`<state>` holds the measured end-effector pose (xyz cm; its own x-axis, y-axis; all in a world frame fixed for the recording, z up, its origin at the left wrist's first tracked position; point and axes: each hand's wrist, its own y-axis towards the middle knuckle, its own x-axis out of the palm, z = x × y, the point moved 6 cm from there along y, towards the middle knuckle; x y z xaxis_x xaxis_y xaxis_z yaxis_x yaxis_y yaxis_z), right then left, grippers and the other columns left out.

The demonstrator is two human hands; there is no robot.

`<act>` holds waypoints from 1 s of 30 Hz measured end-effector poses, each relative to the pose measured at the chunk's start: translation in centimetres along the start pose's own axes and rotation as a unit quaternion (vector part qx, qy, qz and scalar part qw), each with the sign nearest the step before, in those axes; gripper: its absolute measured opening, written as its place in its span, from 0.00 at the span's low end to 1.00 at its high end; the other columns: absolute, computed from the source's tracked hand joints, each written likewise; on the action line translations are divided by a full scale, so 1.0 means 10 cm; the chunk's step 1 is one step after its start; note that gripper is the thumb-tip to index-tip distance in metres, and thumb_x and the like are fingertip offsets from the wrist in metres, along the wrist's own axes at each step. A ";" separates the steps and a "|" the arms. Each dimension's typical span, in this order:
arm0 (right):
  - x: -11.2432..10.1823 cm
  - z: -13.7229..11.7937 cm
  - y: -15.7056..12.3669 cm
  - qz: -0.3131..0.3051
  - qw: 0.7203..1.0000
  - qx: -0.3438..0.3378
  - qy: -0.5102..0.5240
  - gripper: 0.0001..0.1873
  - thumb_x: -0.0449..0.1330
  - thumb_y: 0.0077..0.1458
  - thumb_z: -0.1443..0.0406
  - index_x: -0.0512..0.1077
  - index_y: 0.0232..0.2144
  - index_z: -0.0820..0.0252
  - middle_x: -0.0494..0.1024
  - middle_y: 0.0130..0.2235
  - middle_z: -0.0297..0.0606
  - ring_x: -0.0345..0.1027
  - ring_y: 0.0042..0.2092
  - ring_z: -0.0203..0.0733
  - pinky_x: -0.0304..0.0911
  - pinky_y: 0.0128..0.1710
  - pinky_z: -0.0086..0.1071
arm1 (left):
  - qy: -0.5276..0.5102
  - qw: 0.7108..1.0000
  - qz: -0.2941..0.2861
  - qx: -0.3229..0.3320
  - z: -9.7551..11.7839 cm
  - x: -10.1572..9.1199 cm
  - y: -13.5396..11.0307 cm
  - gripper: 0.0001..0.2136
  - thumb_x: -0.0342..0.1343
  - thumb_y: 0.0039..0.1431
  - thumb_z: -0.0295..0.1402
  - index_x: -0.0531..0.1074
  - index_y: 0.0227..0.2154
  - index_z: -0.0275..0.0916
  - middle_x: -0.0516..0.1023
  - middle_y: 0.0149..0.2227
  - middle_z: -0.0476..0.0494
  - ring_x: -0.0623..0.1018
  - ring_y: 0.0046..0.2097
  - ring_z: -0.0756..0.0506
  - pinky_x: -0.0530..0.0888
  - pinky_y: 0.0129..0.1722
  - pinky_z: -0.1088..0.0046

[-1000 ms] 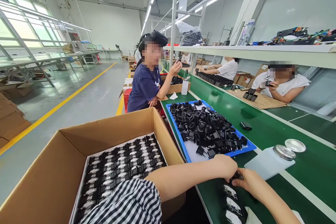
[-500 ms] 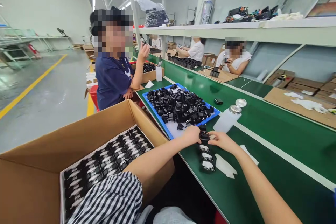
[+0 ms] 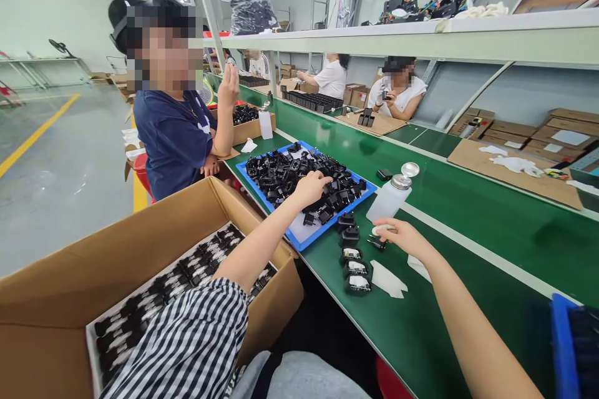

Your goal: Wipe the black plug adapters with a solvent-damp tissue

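My left hand [image 3: 312, 189] reaches over a heap of black plug adapters [image 3: 276, 174] in a blue tray [image 3: 304, 240]. Its fingers are loosely spread and touch the heap; the fingertips are partly hidden among the plugs. On the green table, my right hand [image 3: 405, 238] pinches a small white cloth wad [image 3: 382, 229]. A single black plug adapter [image 3: 375, 242] with metal pins lies just under those fingertips. Beside the tray runs a row of several black adapters [image 3: 349, 235]; the nearer ones show white faces with pins.
A white pump bottle [image 3: 388, 199] with a metal top stands behind my right hand. White cloth pieces [image 3: 388, 278] lie nearby. At left, an open cardboard box [image 3: 154, 246] holds rows of adapters. A co-worker [image 3: 168, 131] sits beyond it. Another blue tray [image 3: 561, 336] stands at far right.
My left hand has left the row of adapters and moved up and left onto the heap. My right hand has drawn apart from it, still with the white wad. The view has shifted rightward.
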<state>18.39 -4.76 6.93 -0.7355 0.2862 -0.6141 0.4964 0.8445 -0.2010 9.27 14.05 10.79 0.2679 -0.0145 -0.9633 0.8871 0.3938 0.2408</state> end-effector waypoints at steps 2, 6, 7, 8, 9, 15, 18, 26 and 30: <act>-0.02 -0.01 -0.05 0.008 1.000 -0.002 -0.007 0.16 0.50 0.40 0.60 0.64 0.33 0.62 0.69 0.23 0.36 0.64 0.28 0.41 0.57 0.27 0.31 | 0.009 0.999 0.002 0.050 0.07 0.00 0.06 0.11 0.47 0.48 0.27 0.68 0.35 0.41 0.66 0.41 0.45 0.63 0.43 0.46 0.63 0.39 0.71; -0.16 -0.13 -0.19 0.100 0.994 -0.030 -0.031 0.15 0.50 0.43 0.61 0.65 0.35 0.61 0.69 0.25 0.36 0.63 0.29 0.41 0.57 0.31 0.34 | -0.042 0.997 0.029 0.053 0.10 -0.16 0.09 0.08 0.45 0.50 0.28 0.68 0.31 0.37 0.68 0.38 0.44 0.64 0.43 0.46 0.61 0.42 0.70; -0.20 -0.19 -0.24 0.139 0.988 -0.051 -0.034 0.16 0.50 0.43 0.61 0.64 0.36 0.60 0.68 0.27 0.36 0.63 0.29 0.40 0.57 0.32 0.34 | -0.095 0.994 0.042 0.041 0.13 -0.23 0.06 0.08 0.44 0.51 0.29 0.67 0.32 0.36 0.68 0.37 0.44 0.65 0.42 0.47 0.62 0.41 0.70; -0.23 -0.28 -0.29 0.176 0.980 -0.081 -0.035 0.17 0.50 0.44 0.61 0.64 0.38 0.59 0.68 0.28 0.37 0.62 0.30 0.40 0.57 0.32 0.35 | -0.170 0.984 0.046 0.029 0.17 -0.29 0.01 0.08 0.43 0.51 0.29 0.66 0.32 0.36 0.69 0.36 0.44 0.67 0.40 0.48 0.63 0.40 0.71; -0.24 -0.39 -0.35 0.204 0.971 -0.118 -0.037 0.18 0.49 0.44 0.62 0.63 0.40 0.58 0.67 0.30 0.37 0.61 0.30 0.39 0.57 0.32 0.35 | -0.261 0.965 0.031 0.017 0.22 -0.33 -0.04 0.08 0.43 0.52 0.30 0.64 0.32 0.35 0.69 0.34 0.45 0.68 0.37 0.49 0.64 0.38 0.72; 0.03 -0.91 -0.62 0.144 0.951 -0.261 -0.081 0.20 0.50 0.46 0.65 0.59 0.45 0.52 0.62 0.37 0.37 0.58 0.31 0.35 0.59 0.31 0.30 | -0.628 0.729 -0.272 -0.010 0.81 -0.14 -0.54 0.09 0.48 0.48 0.36 0.62 0.28 0.34 0.67 0.23 0.50 0.69 0.22 0.55 0.64 0.21 0.80; 0.19 -0.90 -0.64 0.039 0.967 -0.226 -0.110 0.21 0.52 0.46 0.66 0.60 0.45 0.51 0.60 0.26 0.32 0.56 0.25 0.33 0.58 0.26 0.28 | -0.644 0.681 -0.348 -0.026 0.87 0.05 -0.66 0.13 0.56 0.38 0.39 0.63 0.22 0.33 0.64 0.17 0.53 0.65 0.19 0.57 0.60 0.17 0.83; 0.40 -0.79 -0.61 -0.021 0.935 -0.161 -0.314 0.22 0.53 0.46 0.68 0.56 0.46 0.49 0.67 0.27 0.32 0.59 0.23 0.35 0.51 0.23 0.26 | -0.610 0.689 -0.377 -0.109 0.86 0.36 -0.68 0.14 0.57 0.36 0.41 0.63 0.16 0.33 0.61 0.13 0.54 0.62 0.16 0.58 0.59 0.16 0.82; 0.42 -0.67 -0.54 0.010 0.920 -0.099 -0.380 0.16 0.53 0.47 0.63 0.59 0.41 0.59 0.67 0.21 0.34 0.61 0.23 0.40 0.48 0.20 0.26 | -0.604 0.716 -0.324 -0.129 0.82 0.32 -0.70 0.17 0.46 0.47 0.44 0.66 0.20 0.32 0.68 0.19 0.50 0.64 0.19 0.58 0.63 0.20 0.82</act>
<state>9.56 -5.06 10.54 -0.1551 -0.0324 -0.9874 0.3581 0.9297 -0.0868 7.03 3.68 6.98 0.0991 -0.9949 -0.0191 0.9150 0.0987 -0.3911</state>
